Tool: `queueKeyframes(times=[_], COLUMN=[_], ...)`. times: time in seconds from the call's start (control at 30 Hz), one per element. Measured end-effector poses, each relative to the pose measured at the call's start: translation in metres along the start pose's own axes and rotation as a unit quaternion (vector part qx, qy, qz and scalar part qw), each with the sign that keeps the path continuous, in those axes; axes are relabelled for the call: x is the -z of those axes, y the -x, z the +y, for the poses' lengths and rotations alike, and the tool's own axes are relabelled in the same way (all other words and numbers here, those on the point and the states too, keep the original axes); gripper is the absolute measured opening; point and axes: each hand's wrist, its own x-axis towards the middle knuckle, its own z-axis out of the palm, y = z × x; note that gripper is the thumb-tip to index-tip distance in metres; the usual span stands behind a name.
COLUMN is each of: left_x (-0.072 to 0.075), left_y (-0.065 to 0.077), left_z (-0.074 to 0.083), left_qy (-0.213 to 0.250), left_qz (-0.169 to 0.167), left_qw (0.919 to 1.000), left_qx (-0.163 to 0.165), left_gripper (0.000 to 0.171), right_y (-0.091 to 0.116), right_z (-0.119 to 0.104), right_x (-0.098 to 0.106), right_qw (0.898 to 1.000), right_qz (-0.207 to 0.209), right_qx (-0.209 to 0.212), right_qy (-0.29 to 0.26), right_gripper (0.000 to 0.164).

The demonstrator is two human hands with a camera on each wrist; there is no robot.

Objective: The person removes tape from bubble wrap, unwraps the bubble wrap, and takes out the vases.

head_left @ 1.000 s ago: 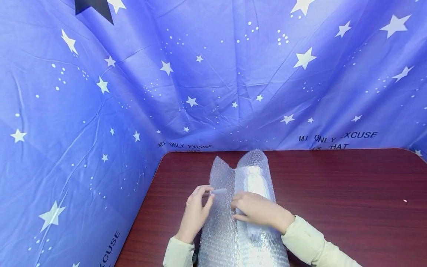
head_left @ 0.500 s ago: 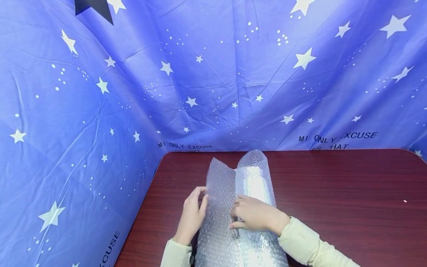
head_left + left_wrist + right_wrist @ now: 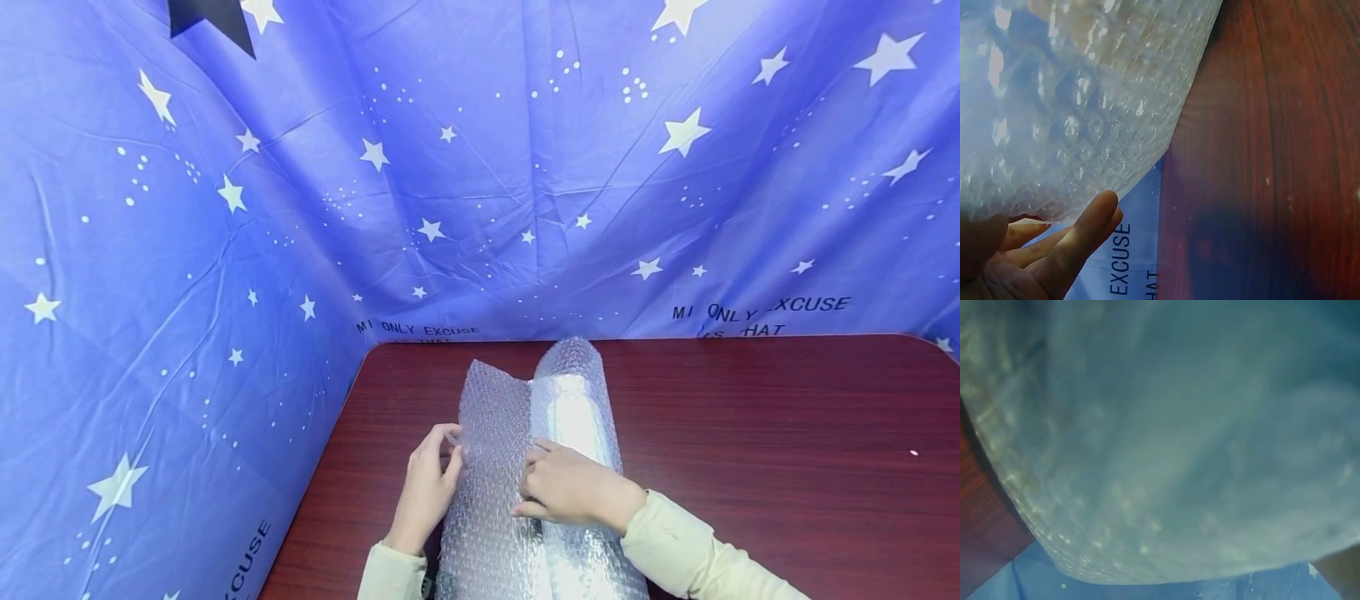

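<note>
Clear bubble wrap [image 3: 495, 492] runs lengthwise over the table, with a loose flap on the left and a rounded, rolled part on the right. A bright, shiny patch [image 3: 577, 408] shows on the rolled part. My left hand [image 3: 427, 487] pinches the flap's left edge; the left wrist view shows its fingers [image 3: 1094, 215] right at that edge. Across the rolled part lies my right hand [image 3: 573, 487], fingers curled over the seam between flap and roll and gripping the wrap there. Blurred bubble wrap [image 3: 1166, 456] fills most of the right wrist view.
The dark red wooden table [image 3: 765, 442] extends right of the wrap, with a narrower strip at the left. A blue curtain [image 3: 480, 167] printed with white stars hangs behind and on the left. One tiny pale speck [image 3: 913, 452] lies far right.
The flap's edge and my left hand have shifted left and slightly toward me. A small translucent strip at the left fingertips a second ago no longer stands out. My right hand has moved slightly nearer.
</note>
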Motion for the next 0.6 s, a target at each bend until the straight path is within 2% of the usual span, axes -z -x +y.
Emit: queueKeyframes(times=[0.2,0.6], left_x=[0.0005,0.0008], left_y=[-0.0003,-0.0014], left_z=[-0.0009,-0.0041], left_qy=[-0.001,0.030], left_qz=[0.002,-0.019], left_qw=[1.0000,0.9988], left_qx=[0.009,0.035], left_gripper=[0.023,0.022], right_y=[-0.0014,-0.0037], right_z=[0.0001,-0.0003], right_x=[-0.0044,-0.0051], right_qw=[1.000,1.000], right_qz=[0.003,0.004], right_qx=[0.006,0.010], right_qy=[0.015,0.018], right_gripper=[0.043,0.056])
